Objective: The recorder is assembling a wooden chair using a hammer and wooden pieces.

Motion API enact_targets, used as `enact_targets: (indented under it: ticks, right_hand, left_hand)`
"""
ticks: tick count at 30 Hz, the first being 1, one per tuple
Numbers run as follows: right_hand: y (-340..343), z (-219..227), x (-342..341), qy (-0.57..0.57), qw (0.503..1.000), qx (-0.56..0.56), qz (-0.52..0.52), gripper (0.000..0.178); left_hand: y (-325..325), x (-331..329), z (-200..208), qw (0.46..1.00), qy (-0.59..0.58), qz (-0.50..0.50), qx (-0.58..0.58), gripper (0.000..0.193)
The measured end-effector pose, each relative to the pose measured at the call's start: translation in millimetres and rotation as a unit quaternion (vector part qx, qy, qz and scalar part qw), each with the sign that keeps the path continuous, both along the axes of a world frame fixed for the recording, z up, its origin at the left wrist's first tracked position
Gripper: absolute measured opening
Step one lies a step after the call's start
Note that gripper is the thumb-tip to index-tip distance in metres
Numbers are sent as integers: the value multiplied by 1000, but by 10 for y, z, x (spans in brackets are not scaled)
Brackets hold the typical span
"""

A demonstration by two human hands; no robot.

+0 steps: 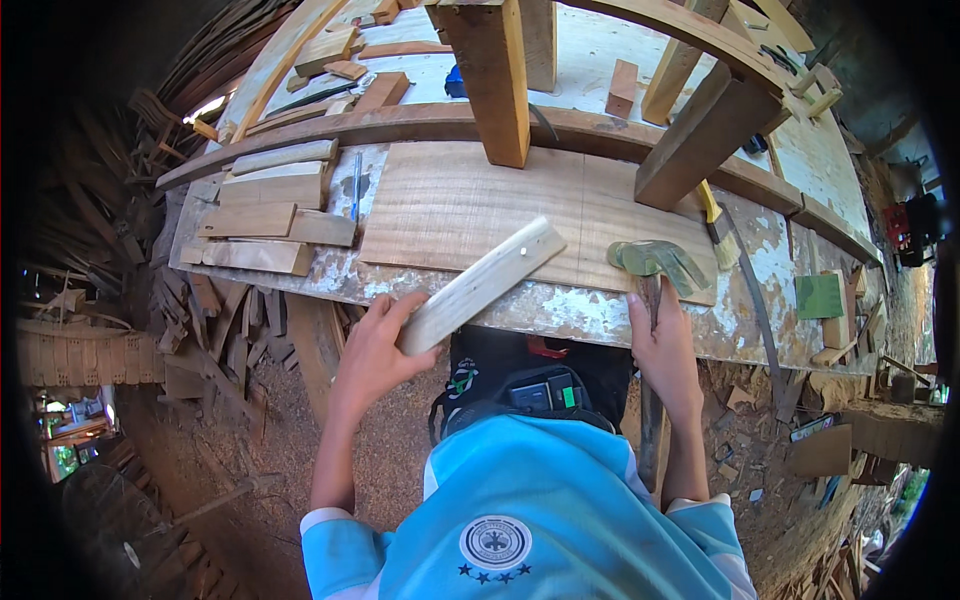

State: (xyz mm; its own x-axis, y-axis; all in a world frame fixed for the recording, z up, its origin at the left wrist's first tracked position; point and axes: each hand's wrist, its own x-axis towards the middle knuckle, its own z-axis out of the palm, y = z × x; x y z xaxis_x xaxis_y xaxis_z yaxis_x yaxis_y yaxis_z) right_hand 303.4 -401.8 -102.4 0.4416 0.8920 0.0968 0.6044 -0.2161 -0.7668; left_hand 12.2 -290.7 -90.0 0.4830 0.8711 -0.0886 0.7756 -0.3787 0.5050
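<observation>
My left hand (385,345) grips one end of a pale wooden strip (485,285), which slants up and to the right over the near edge of a wide wooden board (460,205). A small light spot shows near the strip's far end. Closed around a claw hammer's handle, my right hand (663,340) holds the hammer (655,262) with its greenish metal head over the board's right part. The lower handle runs down beside my right forearm. The board lies flat on the worn, paint-spotted workbench (345,285).
Small wood blocks (265,210) and a blue pen (357,185) lie left of the board. Upright wooden legs (497,95) stand behind it, beyond a long wooden rail (400,122). At right are a paintbrush (722,240) and a green sandpaper piece (820,297). Scrap wood (215,340) is heaped below left.
</observation>
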Motion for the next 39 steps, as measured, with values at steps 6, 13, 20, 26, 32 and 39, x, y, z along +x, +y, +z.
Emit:
enact_targets:
  ticks: [6, 13, 20, 26, 32, 39]
  right_hand:
    - [6, 107, -18, 30, 999, -40, 11, 41]
    - [28, 469, -250, 65, 992, -89, 61, 40]
    - [292, 670, -409, -65, 984, 119, 115, 40]
    - [419, 662, -307, -45, 987, 3, 154, 36]
    - [431, 577, -354, -24, 989, -54, 133, 44]
    - [327, 598, -404, -22, 991, 97, 94, 39]
  left_hand:
    - [-98, 14, -16, 996, -20, -44, -74, 67]
    - [-138, 279, -46, 993, 1, -61, -100, 70]
    - [-117, 254, -155, 994, -22, -63, -82, 69]
    - [-115, 201, -182, 993, -26, -65, -96, 72]
    - [-68, 194, -171, 993, -24, -73, -94, 75]
    - [-43, 192, -117, 990, -25, -66, -118, 73]
